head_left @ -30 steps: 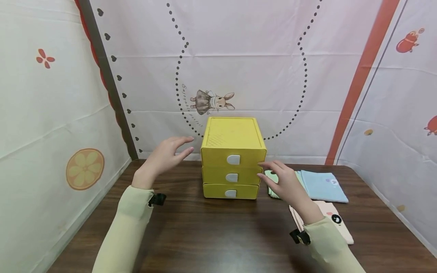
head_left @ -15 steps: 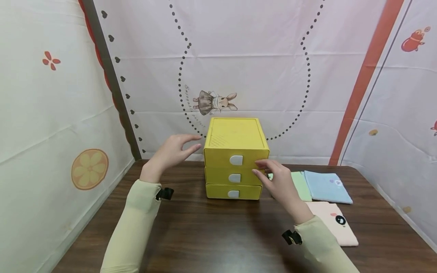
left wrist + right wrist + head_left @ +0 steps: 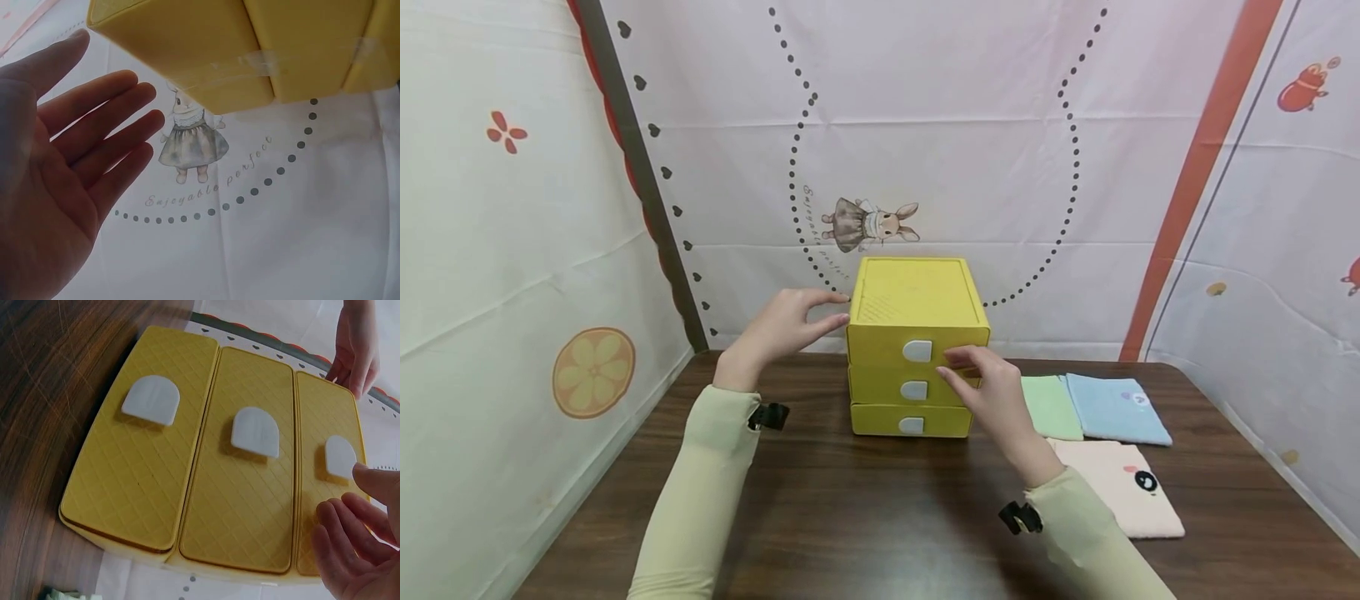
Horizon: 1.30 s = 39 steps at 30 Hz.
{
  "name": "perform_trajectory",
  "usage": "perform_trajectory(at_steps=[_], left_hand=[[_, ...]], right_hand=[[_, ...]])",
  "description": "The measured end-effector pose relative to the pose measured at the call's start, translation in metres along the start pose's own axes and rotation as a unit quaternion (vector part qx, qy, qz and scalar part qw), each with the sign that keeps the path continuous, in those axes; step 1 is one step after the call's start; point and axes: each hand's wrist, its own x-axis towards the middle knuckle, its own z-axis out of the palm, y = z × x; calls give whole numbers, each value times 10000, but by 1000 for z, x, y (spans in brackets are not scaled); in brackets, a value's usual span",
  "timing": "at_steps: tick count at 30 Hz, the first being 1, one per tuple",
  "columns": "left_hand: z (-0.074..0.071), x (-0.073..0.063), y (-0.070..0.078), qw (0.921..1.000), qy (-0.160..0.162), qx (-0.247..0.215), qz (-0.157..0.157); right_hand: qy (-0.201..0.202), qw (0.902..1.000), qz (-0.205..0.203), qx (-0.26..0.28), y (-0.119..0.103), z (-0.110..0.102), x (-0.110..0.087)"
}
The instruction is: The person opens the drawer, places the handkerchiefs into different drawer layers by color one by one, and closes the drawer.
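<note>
A yellow three-drawer box (image 3: 917,292) stands on the table with all its drawers closed. Each drawer front carries a rounded white handle, the top handle (image 3: 917,351) being the one closest to my right hand (image 3: 996,396). That hand hovers in front of the top drawer's right side, fingers loosely bent, nothing held; in the right wrist view its thumb tip overlaps the edge of the top handle (image 3: 340,456). My left hand (image 3: 778,333) is beside the box, fingertips right at its upper left edge. The left wrist view has its fingers (image 3: 106,119) extended and holding nothing.
Right of the box lie folded cloths: a green cloth (image 3: 1051,408), a light blue cloth (image 3: 1116,408) and a pink cloth (image 3: 1120,487) with an eye pattern. Dark wooden table (image 3: 865,517) stretches in front. A printed white curtain (image 3: 925,125) hangs behind the box.
My left hand has moved right and slightly up to the box's left edge. My right hand has moved left across the drawer front, toward the top handle, uncovering more of the cloths.
</note>
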Motion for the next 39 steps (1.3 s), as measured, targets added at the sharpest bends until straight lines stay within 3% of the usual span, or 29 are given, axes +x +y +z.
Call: perform_trajectory(at_steps=[19,39], left_hand=[[-4,9,3,9980,-515,-218,-310],[-7,14,-1,9964,-608,-490,-317]], right_hand=[[27,9993,282,239,-3,17,2],[24,9970,747,200,-2,25,5]])
